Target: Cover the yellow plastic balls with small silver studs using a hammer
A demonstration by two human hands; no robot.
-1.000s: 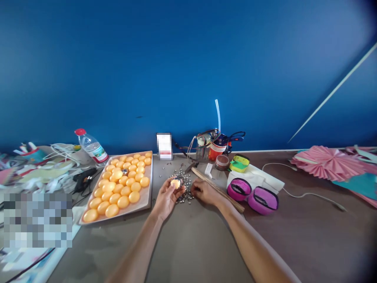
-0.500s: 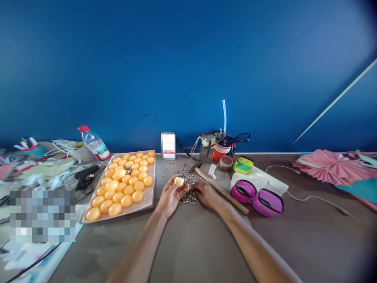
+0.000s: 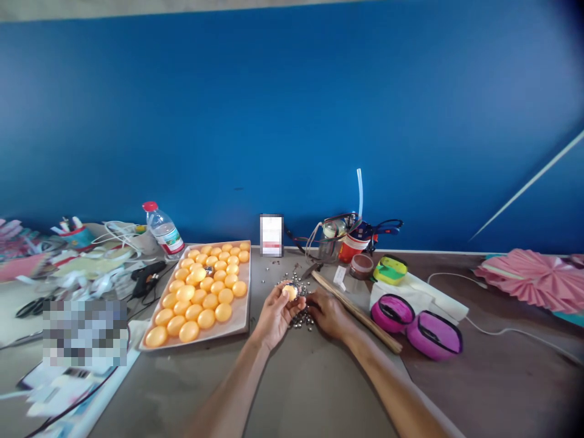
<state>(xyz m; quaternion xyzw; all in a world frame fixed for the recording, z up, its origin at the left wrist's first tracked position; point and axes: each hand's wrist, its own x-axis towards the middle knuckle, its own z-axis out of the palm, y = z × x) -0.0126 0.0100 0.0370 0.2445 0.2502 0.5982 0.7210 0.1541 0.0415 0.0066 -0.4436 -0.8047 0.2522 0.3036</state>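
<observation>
My left hand (image 3: 276, 314) is curled around a small yellow ball (image 3: 289, 292), held up just above the table. My right hand (image 3: 329, 314) rests palm down on the table beside it, its fingers bent into a pile of small shiny metal pieces (image 3: 298, 298); whether it grips any of them is hidden. A pale tray (image 3: 241, 319) with several orange-yellow balls (image 3: 201, 301) lies just left of my left hand.
A wooden stick (image 3: 360, 313) and two pink round pouches (image 3: 415, 322) lie right of my hands. Cups with tools (image 3: 351, 240), a water bottle (image 3: 164, 232), a glue gun (image 3: 146, 277), paper scraps at left, pink paper fans (image 3: 533, 280) at right. Blue wall behind.
The view has shifted, so everything sits a little right and lower in the frame. My hands keep the same pose, the left holding the ball, the right at the metal pieces.
</observation>
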